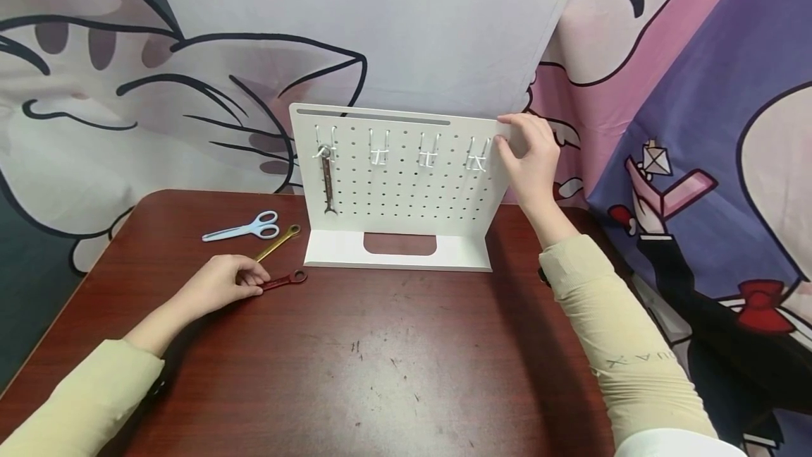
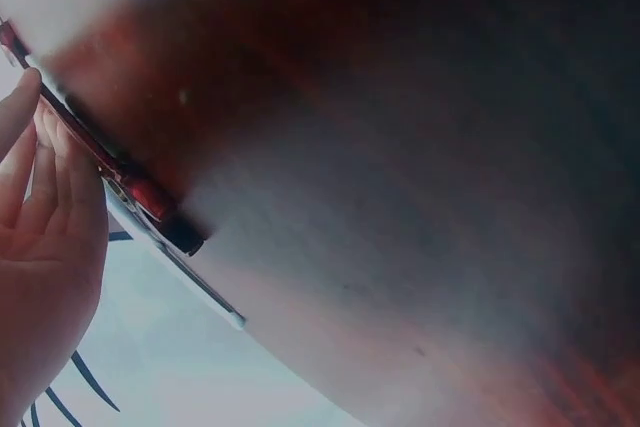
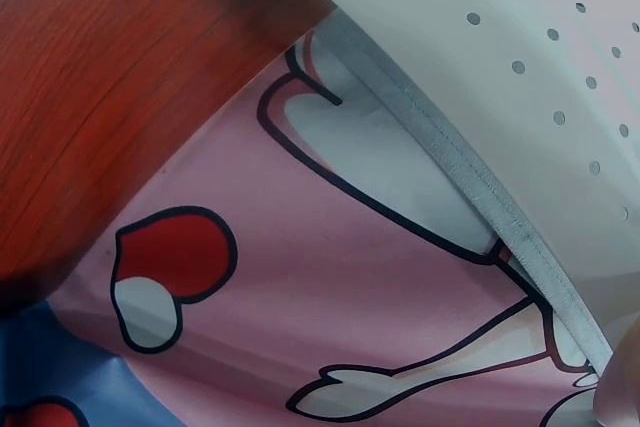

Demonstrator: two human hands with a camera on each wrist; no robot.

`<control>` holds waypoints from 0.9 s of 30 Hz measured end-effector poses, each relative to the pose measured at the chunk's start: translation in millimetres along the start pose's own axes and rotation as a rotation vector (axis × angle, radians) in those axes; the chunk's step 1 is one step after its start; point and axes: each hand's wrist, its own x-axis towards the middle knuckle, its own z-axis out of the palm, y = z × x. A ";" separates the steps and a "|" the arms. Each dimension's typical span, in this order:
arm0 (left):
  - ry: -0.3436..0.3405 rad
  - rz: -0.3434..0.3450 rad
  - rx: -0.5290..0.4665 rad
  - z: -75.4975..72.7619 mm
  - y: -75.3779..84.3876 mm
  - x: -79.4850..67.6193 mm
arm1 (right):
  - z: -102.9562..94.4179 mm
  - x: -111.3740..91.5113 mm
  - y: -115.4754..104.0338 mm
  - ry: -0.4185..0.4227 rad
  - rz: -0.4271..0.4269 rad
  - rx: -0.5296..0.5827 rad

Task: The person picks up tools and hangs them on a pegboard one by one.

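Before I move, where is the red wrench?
In the head view, the red wrench is left of centre, pinched in the left hand, nearer the camera than the gold wrench and by the front left corner of the white pegboard.

Looks like an improvised indoor work corner, hung with cartoon-printed cloth [image 1: 698, 111] and fitted with a brown surface [image 1: 406, 372] carrying a small pegboard [image 1: 406, 196].
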 end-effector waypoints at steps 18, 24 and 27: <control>-0.037 0.014 0.003 0.8 -0.9 1.0 | 0.0 -1.4 -1.5 0.002 -0.001 -0.003; -0.036 0.027 0.000 1.9 -0.5 0.6 | 0.3 -0.9 -3.4 0.007 0.009 0.001; -0.042 0.035 0.000 2.9 -0.1 1.0 | 0.1 -0.9 -2.9 0.008 0.006 -0.003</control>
